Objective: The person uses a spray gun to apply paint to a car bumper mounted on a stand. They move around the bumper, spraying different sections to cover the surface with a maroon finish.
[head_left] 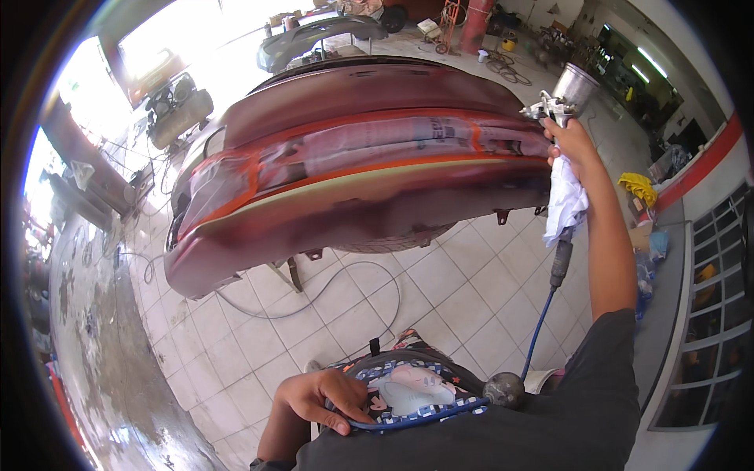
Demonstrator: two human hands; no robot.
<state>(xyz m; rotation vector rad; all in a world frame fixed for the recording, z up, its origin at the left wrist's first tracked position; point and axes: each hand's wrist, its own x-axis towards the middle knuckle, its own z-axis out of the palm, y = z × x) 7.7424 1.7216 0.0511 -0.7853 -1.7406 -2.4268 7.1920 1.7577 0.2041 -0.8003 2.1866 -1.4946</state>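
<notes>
My right hand (573,144) is raised at the right end of a car bumper and wraps round the handle of a metal spray gun (577,86) with a silver cup on top. A white cloth (564,200) hangs round the handle below my fingers. From the handle's grey fitting (560,265), a blue air hose (440,414) runs down and across my front. Low in front of my body, my left hand (326,395) is closed on that hose. Before me stands the dark red bumper (377,204), with plastic film (345,149) and orange tape along its middle.
A grey hose (314,310) loops over the tiled floor. At the back left stands an air compressor (181,114), and another bumper (318,39) sits behind the car. A wall with a window grille (707,330) and a yellow cloth (638,188) are on the right.
</notes>
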